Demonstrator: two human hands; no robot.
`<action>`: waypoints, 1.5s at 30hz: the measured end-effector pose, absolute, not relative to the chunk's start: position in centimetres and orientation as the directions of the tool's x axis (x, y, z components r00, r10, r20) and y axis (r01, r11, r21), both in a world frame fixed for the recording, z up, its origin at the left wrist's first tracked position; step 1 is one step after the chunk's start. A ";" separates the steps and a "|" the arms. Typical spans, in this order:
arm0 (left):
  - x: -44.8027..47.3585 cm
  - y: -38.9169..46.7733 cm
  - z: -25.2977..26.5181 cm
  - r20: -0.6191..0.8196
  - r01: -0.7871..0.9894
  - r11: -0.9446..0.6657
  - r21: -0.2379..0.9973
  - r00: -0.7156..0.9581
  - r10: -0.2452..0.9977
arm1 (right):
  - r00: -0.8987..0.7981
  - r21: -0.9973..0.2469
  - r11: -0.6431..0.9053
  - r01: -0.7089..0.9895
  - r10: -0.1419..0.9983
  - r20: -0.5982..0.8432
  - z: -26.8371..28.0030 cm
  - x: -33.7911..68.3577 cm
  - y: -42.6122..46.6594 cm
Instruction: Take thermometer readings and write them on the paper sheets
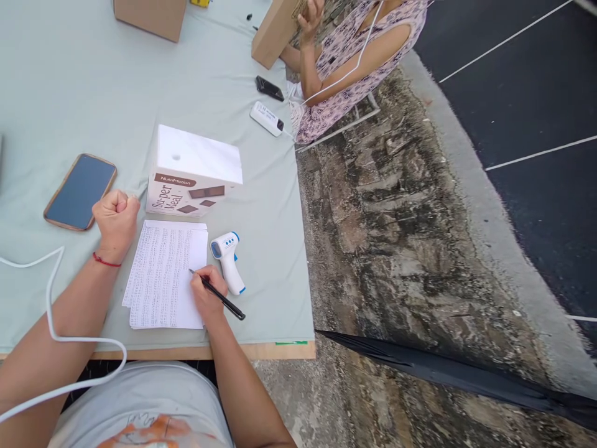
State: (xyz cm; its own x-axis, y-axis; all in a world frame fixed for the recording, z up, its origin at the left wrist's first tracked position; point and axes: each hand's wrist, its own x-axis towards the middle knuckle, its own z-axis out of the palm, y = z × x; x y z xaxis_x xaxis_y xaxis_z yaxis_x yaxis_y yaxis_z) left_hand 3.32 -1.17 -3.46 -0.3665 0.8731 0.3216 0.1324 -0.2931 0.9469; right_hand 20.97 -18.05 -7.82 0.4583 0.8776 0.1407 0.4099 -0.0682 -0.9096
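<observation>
Two hands work at the near edge of a cloth-covered desk, and only the right one holds a tool. The right hand rests at the lower right corner of a handwritten sheet, its fingers clamped together around a black pen. The pen's long axis runs diagonally: its tip points up and to the left, touching the paper's right margin, while its back end sticks out down and to the right, past the knuckles and off the sheet. The unwritten strip of the page lies just left of the tip, so the paper sits directly under and to the left of the writing fingers.

The left hand is closed in a fist with nothing visible inside it, planted on the desk just beside the sheet's upper left corner, a red cord at its wrist. It is plainly the farther of the two from the pen.

Close by, a white and blue thermometer gun lies just to the right of the sheet, near the right hand. A white carton stands above the paper, and a smartphone lies face up to the left of the fist. A white cable loops over the left forearm. Across the desk, another person's hand holds a cardboard box.
</observation>
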 end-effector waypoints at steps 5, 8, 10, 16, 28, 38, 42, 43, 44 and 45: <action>3.4 -1.3 -3.3 0.338 0.135 -0.310 0.941 -0.360 0.870 | 0.440 -0.901 -0.075 0.428 0.888 0.135 -8.1 21.1 -18.2; 3.4 -1.3 -3.4 0.352 0.141 -0.323 0.936 -0.360 0.864 | 0.449 -0.893 -0.070 0.445 0.880 0.155 -8.4 21.2 -18.2; 3.4 -1.3 -3.4 0.347 0.144 -0.316 0.938 -0.359 0.866 | 0.465 -0.896 -0.048 0.442 0.866 0.183 -8.6 21.2 -18.2; 3.3 -1.2 -3.6 0.309 0.174 -0.261 0.949 -0.362 0.879 | 0.463 -0.852 0.061 0.520 0.818 0.342 -9.0 21.4 -18.3; 1.9 0.9 -7.8 0.236 0.174 -0.228 0.958 -0.030 0.971 | 0.113 -0.516 0.279 0.810 0.789 0.604 -10.1 22.2 -17.9; 2.6 0.5 -7.4 0.182 0.368 -0.223 0.903 0.144 0.973 | 0.521 -0.642 -0.427 0.637 0.852 -0.050 -6.7 28.7 -17.5; 2.9 -0.2 -6.4 0.109 0.364 -0.113 0.924 0.033 0.994 | 0.508 -0.919 -0.289 0.268 0.853 -0.119 -4.0 26.7 -16.0; 2.9 -0.2 -6.3 0.099 0.361 -0.091 0.928 -0.005 0.995 | 0.483 -0.957 -0.235 0.172 0.866 -0.125 -3.1 25.8 -15.5; 2.8 -0.3 -6.1 0.099 0.363 -0.081 0.928 -0.032 0.995 | 0.451 -0.981 -0.177 0.085 0.884 -0.120 -2.2 25.0 -14.8; 2.8 -0.3 -6.0 0.108 0.372 -0.084 0.924 -0.043 0.993 | 0.415 -0.993 -0.114 0.003 0.904 -0.103 -1.3 24.1 -14.1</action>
